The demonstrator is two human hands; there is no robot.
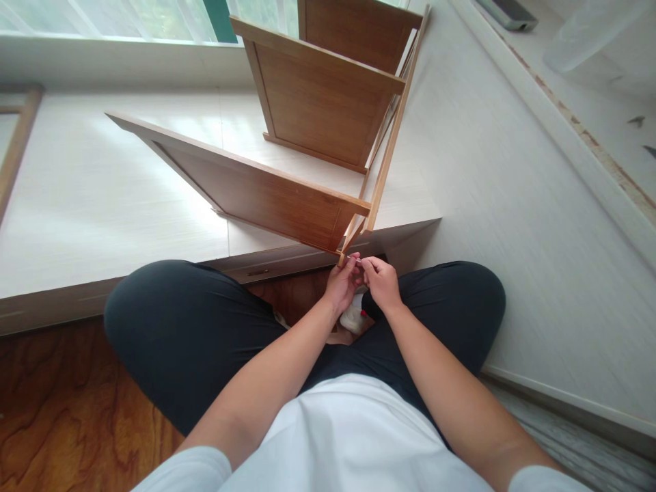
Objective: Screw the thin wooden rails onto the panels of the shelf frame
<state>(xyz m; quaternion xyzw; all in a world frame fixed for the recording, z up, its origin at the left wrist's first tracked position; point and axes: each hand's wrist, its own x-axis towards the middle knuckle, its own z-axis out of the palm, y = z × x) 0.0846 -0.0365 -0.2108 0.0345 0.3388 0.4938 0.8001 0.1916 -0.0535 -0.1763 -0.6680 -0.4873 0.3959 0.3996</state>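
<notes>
A bamboo shelf rack (287,198) lies tipped on a low white platform (92,205), its shelf boards fanning out from a side frame (392,130). My left hand (342,283) and my right hand (380,281) meet just below the frame's near corner, fingertips pinched together on something small that I cannot make out. Beneath the hands, between my crossed legs, lies a small white object with a red spot (354,318).
A white wall (512,225) rises on the right. A wooden frame piece (18,140) lies at the platform's far left. The floor at the lower left is brown wood (66,410). A window (128,17) runs behind the platform.
</notes>
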